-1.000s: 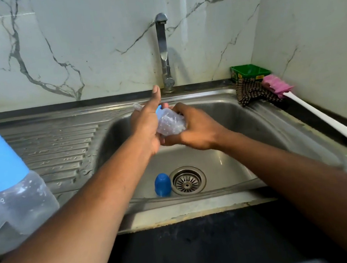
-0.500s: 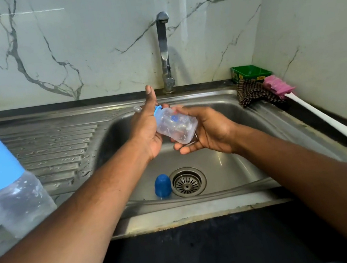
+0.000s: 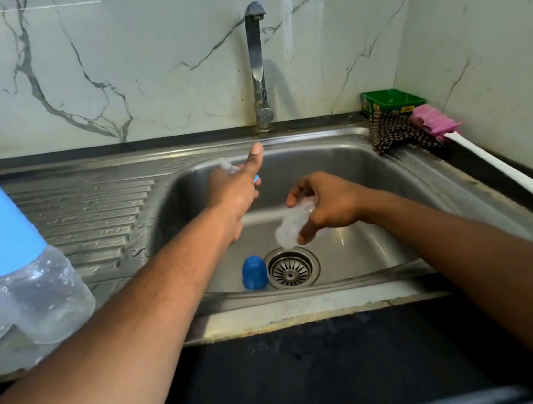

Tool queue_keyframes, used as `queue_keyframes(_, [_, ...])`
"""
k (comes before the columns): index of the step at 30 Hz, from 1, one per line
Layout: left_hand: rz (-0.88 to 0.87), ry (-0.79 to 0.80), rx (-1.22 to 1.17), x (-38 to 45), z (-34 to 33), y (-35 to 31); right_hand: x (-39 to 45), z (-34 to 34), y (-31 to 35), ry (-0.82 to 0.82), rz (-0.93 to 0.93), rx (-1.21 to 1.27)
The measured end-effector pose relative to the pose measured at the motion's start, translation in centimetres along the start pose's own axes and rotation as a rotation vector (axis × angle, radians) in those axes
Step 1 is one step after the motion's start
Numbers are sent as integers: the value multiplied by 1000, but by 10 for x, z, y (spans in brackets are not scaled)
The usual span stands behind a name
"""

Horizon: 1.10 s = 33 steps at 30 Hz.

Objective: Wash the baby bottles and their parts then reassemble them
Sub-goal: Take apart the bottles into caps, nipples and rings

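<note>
Our right hand (image 3: 323,206) grips the light, wet, likely slippery bottle (image 3: 293,223) around its body; left hand (image 3: 236,188) holds its teat-and-ring top (image 3: 229,166).

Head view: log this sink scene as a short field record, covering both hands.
left hand: over the basin, holds the clear teat with its blue ring
right hand: grips the clear bottle body, blurred, above the drain
basin floor: dark blue cap beside the drain
drainboard: capped bottle with light blue cap, near left
tap: no water visible
right rim: pink-headed brush, checked cloth, green box
</note>
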State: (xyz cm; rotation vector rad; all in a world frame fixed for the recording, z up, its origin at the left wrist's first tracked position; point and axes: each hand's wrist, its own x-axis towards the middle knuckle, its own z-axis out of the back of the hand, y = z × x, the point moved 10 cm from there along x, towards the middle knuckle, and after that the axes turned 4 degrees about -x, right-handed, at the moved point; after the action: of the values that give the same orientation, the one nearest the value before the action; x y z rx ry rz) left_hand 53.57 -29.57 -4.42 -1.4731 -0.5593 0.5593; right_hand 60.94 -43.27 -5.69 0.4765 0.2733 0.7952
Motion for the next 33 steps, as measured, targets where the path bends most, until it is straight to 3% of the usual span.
queue_keyframes(2, [27, 91, 119, -1, -8, 5, 0, -3, -5, 25, -21, 25])
queue_keyframes(6, [55, 215, 297, -4, -20, 17, 1, 32, 3, -236, 35, 384])
queue_keyframes(9, [19, 292, 341, -8, -30, 16, -3, 31, 4, -200, 14, 647])
queue_keyframes(12, [-54, 359, 403, -13, -40, 13, -11, 19, 20, -111, 83, 599])
queue_keyframes(16, [-100, 400, 352, -18, -46, 8, -7, 19, 25, -151, 152, 613])
queue_keyframes(22, [126, 449, -221, -24, -43, 6, 1, 39, 13, -363, 193, 499])
queue_keyframes(24, [135, 469, -314, -28, -46, 4, 3, 47, 11, -444, 182, 419])
queue_keyframes(28, [25, 300, -205, -17, -36, 7, 4, 50, 31, -542, 229, 104])
queue_keyframes(33, [-1, 234, -127, -16, -29, 6, 15, 45, 21, -544, 118, 189])
